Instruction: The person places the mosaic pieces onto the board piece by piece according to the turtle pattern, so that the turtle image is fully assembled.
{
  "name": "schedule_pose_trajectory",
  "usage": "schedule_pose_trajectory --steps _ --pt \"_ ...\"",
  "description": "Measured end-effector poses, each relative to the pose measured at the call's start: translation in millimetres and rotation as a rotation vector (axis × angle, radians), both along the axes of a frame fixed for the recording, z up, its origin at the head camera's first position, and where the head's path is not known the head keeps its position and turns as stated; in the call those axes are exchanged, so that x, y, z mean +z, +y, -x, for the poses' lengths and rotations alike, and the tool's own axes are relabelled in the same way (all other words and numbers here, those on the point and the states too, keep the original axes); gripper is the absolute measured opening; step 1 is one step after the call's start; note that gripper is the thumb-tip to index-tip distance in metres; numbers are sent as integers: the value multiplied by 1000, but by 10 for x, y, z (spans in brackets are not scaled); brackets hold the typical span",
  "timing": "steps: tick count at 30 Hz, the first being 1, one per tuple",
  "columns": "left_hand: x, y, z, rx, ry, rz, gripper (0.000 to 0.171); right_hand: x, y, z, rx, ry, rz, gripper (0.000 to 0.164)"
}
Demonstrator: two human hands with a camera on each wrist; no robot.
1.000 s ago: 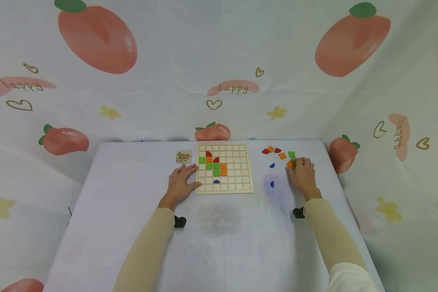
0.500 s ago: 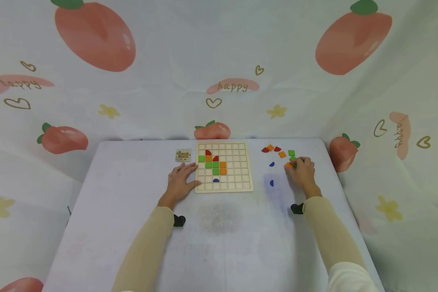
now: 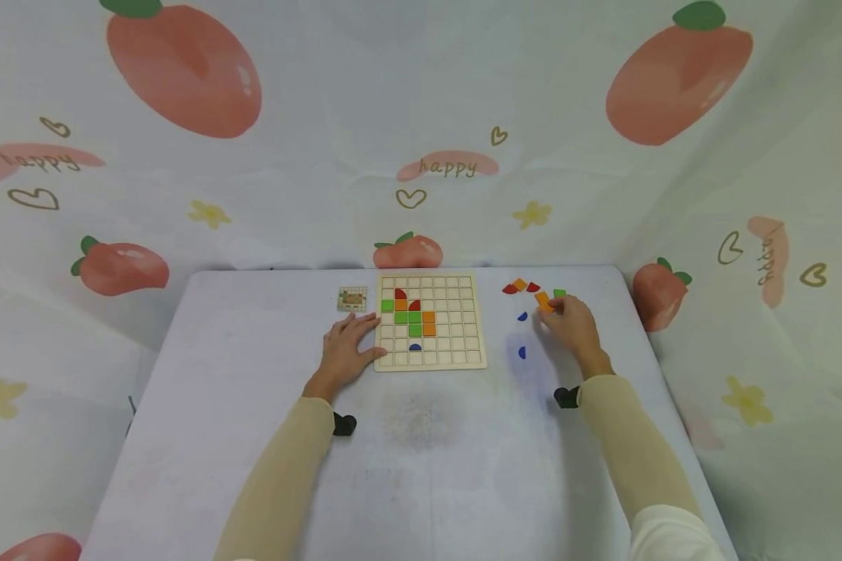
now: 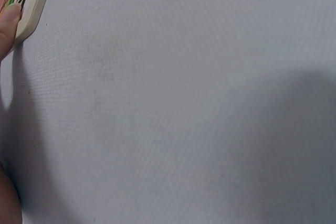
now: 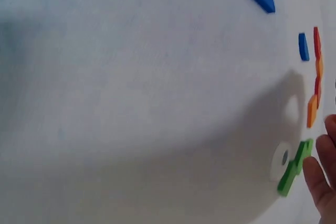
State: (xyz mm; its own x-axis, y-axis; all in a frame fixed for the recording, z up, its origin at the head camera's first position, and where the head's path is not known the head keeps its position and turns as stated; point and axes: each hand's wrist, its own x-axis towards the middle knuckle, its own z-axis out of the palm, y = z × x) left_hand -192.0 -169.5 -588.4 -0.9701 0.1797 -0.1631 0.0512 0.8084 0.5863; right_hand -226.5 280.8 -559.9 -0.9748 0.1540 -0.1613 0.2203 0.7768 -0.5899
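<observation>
My left hand (image 3: 345, 354) rests at the left edge of a pale wooden grid board (image 3: 456, 343), fingers spread and thumb on the rim. The left wrist view shows the thumb (image 4: 9, 19) on the board's corner (image 4: 37, 9). Green, orange, red and blue tiles lie in the grid. To the right, my right hand (image 3: 574, 331) pinches an orange tile (image 3: 547, 307) above the table, close to another orange tile. Two green tiles (image 5: 294, 169) lie beside its fingers in the right wrist view; the pinched tile cannot be made out there.
A small picture card (image 3: 352, 299) lies left of the board. Two blue half-round tiles (image 3: 522, 353) lie between board and right hand. Red quarter-round tiles (image 3: 509, 289) and an orange tile (image 3: 520, 284) lie at the back, before the patterned cloth backdrop (image 3: 309, 187).
My right hand has moved left and slightly away from me with the orange tile, off the green tiles. The left hand has stayed at the board's edge.
</observation>
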Motion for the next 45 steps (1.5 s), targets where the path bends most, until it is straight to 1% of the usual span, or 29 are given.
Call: schedule_pose_trajectory --steps 4,10,14,19,23,26,31,35,40,45 --pt "18 0 -4 0 0 -5 72 27 -123 38 58 15 37 43" --pt "2 -4 -6 -9 9 -6 72 32 -406 104 169 62 4 41" --pt "-7 -11 -8 -9 14 -13 71 19 -615 145 231 64 2 41" --pt "-11 -25 -7 -11 21 -13 72 26 -858 174 305 110 -9 37" --pt "-19 -34 -4 -7 28 -8 72 10 -1037 210 339 152 -12 34" --pt "-27 -35 -4 -9 29 -9 72 -3 -1154 236 372 161 -22 33" --pt "-48 -33 0 -8 22 -9 71 -27 -1334 273 426 94 -45 33" --pt "-63 -19 9 -7 20 -1 71 -48 -1447 262 457 73 -44 35" --pt "-44 -7 11 -6 17 -4 72 -56 -1547 225 478 111 -27 34" --pt "-34 -5 10 -6 18 7 73 -110 -1600 220 496 129 -45 31"
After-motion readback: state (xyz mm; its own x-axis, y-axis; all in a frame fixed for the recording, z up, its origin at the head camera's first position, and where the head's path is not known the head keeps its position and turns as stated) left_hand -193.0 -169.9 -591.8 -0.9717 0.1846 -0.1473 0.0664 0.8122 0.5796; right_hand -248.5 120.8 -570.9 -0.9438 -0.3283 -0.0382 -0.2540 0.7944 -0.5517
